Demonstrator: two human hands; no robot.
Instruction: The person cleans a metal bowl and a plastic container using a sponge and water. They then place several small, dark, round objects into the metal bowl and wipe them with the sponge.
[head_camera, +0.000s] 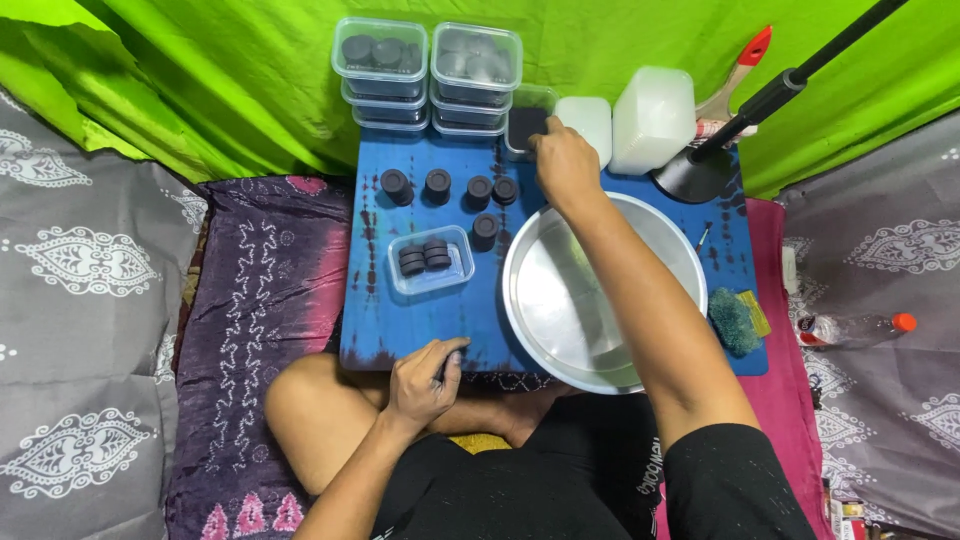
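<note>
Reaching forward, your right hand (563, 160) extends over the pan (560, 300) to the far edge of the board (420, 330), with its fingertips at the rim of an open tub (527, 125) of dark material; the fingers are bunched together, but you cannot tell whether they pinch anything. Your left hand (425, 375) rests at the near edge of the board, fingers curled shut on a small dark piece (441, 372) that is mostly hidden. Between the hands, a clear tray (431, 260) on the board holds several black discs (425, 258). Just beyond it, five more pucks (438, 184) stand loose on the board, four in a row and one set nearer. The round metal pan lies on the right half of the board, overhanging its near edge, under your right forearm. At the far left of the board, lidded boxes (428, 75) are stacked in two columns, with dark discs inside. Right of the tub stand two white containers (630, 120). A black stand (700, 170) rises from the far right corner, with a brush (738, 75) behind it. A green scrubber (737, 320) lies right of the pan. A bottle (855, 327) lies farther right on the cloth.
</note>
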